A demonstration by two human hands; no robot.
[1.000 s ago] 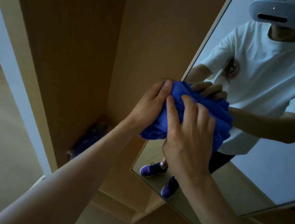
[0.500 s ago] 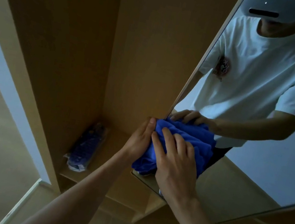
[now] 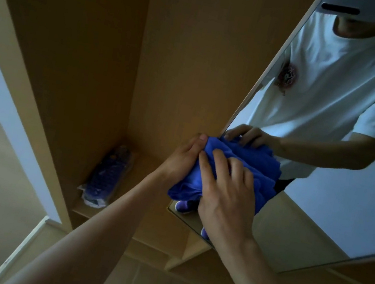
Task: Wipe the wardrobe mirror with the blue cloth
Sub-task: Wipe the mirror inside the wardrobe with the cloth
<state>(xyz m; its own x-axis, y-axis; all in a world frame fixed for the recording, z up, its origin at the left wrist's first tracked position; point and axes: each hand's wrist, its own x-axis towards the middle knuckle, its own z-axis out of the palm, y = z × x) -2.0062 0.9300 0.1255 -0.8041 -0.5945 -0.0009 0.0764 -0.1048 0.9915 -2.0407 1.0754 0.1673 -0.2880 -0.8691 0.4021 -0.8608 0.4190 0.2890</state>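
The blue cloth [image 3: 240, 163] is bunched up against the lower left part of the wardrobe mirror [image 3: 346, 193]. My left hand [image 3: 183, 158] grips the cloth's left side at the mirror's edge. My right hand [image 3: 225, 192] lies flat on top of the cloth and presses it onto the glass. The mirror shows a person in a white T-shirt, a reflected hand on the cloth and purple shoes near the bottom corner.
The mirror hangs on a wooden wardrobe door; left of it is an open wooden compartment [image 3: 85, 50]. A plastic-wrapped dark blue packet [image 3: 107, 178] lies on the compartment's shelf. A white wall edge [image 3: 2, 98] and floor lie at far left.
Both hands and the cloth slid down the mirror from its middle to near the bottom left corner over the last second, with a small shift since half a second ago.
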